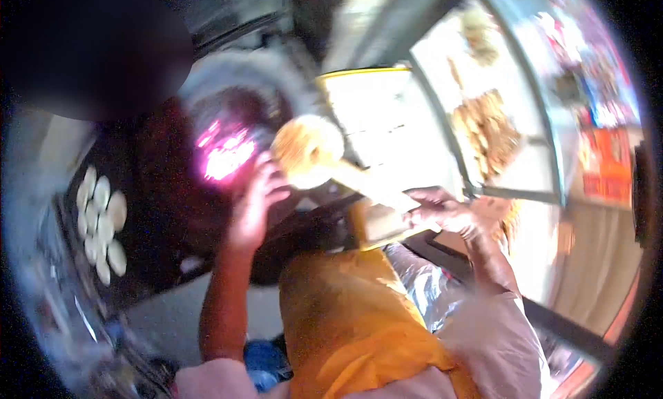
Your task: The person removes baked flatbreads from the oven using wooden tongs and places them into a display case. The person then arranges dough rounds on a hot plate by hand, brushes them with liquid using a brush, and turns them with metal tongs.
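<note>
My right hand is closed around the pale handle of a round strainer or ladle. Its golden head lies to the left, beside the rim of a large round pan. Over the pan's near side, my left hand is held up with its fingers apart and nothing in it, a little left of the round head. Bright pink-white glare covers part of the pan's inside, so its contents are hard to make out.
Several pale flat dough pieces lie on the dark surface at left. A yellow-edged tray stands behind the handle. At right a glass case holds brown food pieces, with orange boxes beyond it.
</note>
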Motion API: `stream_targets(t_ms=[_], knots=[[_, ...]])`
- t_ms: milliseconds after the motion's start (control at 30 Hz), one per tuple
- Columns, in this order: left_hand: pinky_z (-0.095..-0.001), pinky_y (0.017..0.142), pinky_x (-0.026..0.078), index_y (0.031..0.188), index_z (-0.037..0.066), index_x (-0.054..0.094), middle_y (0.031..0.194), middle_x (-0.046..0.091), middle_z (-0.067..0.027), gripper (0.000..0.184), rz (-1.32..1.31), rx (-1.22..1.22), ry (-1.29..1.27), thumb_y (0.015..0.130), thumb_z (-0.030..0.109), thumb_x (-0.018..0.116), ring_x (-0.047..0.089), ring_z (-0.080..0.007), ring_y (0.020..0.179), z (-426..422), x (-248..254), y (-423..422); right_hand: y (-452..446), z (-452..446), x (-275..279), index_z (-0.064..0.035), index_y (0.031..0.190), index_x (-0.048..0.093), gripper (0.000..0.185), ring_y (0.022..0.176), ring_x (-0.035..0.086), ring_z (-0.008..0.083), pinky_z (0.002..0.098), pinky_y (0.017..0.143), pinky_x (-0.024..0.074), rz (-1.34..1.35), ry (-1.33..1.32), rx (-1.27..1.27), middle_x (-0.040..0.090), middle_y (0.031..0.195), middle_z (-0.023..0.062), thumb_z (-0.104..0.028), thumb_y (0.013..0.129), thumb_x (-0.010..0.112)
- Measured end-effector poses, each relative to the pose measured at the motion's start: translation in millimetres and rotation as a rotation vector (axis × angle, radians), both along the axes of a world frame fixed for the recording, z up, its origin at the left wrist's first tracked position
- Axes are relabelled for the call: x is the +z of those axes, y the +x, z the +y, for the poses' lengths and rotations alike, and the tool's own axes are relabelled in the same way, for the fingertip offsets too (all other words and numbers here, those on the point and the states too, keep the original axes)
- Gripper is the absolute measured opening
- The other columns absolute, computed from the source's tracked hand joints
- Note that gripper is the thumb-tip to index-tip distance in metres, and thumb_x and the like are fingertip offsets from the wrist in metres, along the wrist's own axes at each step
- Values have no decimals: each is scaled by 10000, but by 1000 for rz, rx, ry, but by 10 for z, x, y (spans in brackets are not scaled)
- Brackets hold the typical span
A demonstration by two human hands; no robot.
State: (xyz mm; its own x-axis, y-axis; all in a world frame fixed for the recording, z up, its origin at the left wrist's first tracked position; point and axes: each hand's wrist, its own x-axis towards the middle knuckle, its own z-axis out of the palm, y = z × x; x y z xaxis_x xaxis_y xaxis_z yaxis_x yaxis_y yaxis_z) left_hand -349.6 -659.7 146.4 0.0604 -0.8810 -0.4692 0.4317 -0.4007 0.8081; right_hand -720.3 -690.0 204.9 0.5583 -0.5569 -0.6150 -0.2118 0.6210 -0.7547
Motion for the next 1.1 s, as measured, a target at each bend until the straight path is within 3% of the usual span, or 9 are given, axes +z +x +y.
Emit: stream_targets(t_ms=[133, 267, 433, 633, 700, 767, 867, 933, 1100], knots=[[-390, 883, 542, 1319, 54, 520, 1252, 604, -104, 406, 157, -249, -5, 951, 224, 497, 630, -207, 1081, -627, 147, -891, -1016, 119, -75, -9, 1309, 562, 503, 742, 533, 63, 222, 642, 459, 49, -13, 113, 602, 872, -27, -308, 925, 688], [-419, 876, 558, 1287, 16, 524, 1207, 622, -106, 391, 211, -431, 26, 926, 164, 498, 640, -245, 1076, -907, 188, -1781, -1864, 115, -76, 33, 1390, 472, 595, 785, 573, 79, 244, 744, 506, 0, 22, 28, 643, 955, 20, -208, 904, 715], [-479, 939, 508, 1330, 70, 461, 1259, 573, -90, 442, 128, -407, 11, 917, 194, 555, 567, -258, 1173, -1214, 22, -2806, -2475, 268, -207, -11, 1132, 596, 386, 761, 593, 86, 226, 700, 495, -60, 73, -364, 633, 902, 12, -316, 914, 688], [-465, 984, 442, 1346, 80, 447, 1350, 510, -124, 477, 7, -484, 37, 939, 283, 589, 552, -277, 1199, -1371, -61, -3907, -2480, 427, -710, -68, 1069, 617, 277, 741, 624, 122, 266, 646, 508, -190, 145, -772, 647, 869, 23, -321, 955, 618], [-424, 973, 459, 1334, 93, 456, 1356, 500, -128, 437, -142, -434, 61, 970, 313, 560, 552, -254, 1198, -1325, -194, -3936, -2470, 279, -854, -82, 1059, 603, 254, 708, 624, 136, 289, 613, 508, -254, 152, -933, 648, 863, 26, -320, 971, 592], [-311, 818, 490, 1200, 104, 522, 1091, 626, -41, 321, -97, -329, 198, 938, 253, 629, 604, -153, 979, -1183, -230, -3907, -2519, 2, -1086, -87, 1058, 597, 238, 698, 624, 140, 291, 610, 509, -236, 71, -1047, 649, 863, 31, -311, 978, 580], [-279, 773, 495, 1183, 100, 538, 1039, 640, -40, 295, -233, -479, 311, 947, 256, 622, 619, -145, 938, -732, -584, -3491, -2683, -578, -1255, -87, 1003, 577, 199, 647, 606, 144, 285, 577, 488, -247, -23, -1288, 648, 813, 46, -281, 1000, 533], [-287, 792, 496, 1192, 94, 537, 1063, 643, -49, 304, -251, -517, 356, 957, 273, 608, 626, -153, 958, -394, -585, -3346, -2710, -879, -2235, -89, 986, 574, 225, 630, 580, 137, 280, 562, 465, -292, -272, -1397, 618, 761, 30, -307, 1005, 521], [-314, 826, 493, 1202, 92, 545, 1094, 648, -56, 301, -234, -447, 522, 970, 281, 581, 637, -164, 984, 57, -275, -3312, -3075, -1828, -1796, -84, 995, 572, 222, 643, 569, 128, 274, 571, 463, -369, -84, -1606, 601, 765, 20, -299, 1006, 519]])
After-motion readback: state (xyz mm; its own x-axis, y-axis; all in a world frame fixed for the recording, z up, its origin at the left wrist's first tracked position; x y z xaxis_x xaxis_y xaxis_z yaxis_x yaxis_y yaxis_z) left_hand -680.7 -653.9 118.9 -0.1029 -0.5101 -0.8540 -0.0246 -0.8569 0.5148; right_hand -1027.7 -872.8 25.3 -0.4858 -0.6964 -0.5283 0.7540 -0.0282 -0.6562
